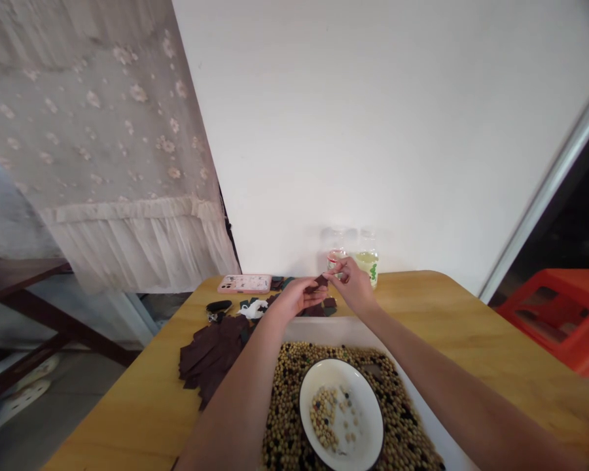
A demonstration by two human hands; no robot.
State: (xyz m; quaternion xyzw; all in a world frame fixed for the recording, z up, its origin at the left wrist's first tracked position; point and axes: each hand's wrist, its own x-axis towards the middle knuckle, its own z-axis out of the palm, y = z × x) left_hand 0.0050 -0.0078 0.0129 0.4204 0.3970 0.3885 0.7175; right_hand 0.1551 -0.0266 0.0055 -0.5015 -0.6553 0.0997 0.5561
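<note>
Beyond the tray's far edge, my left hand (300, 297) holds a small dark brown piece (320, 281) that looks like cloth. My right hand (352, 282) pinches the same piece at its upper right end. Below my hands, a white tray (343, 322) is spread with tan and black beads or beans (294, 373). A white bowl (341, 366) with a dark rim rests on them, with some pale and a few dark ones inside. To the left, a pile of dark brown flat pieces (213, 353) lies partly behind my left forearm.
A pink phone (245, 283), a black key fob (219, 306) and a crumpled white tissue (253, 309) lie at the back left of the wooden table (471, 327). Two clear bottles (368, 261) stand against the wall. A red stool (559, 314) is at the right.
</note>
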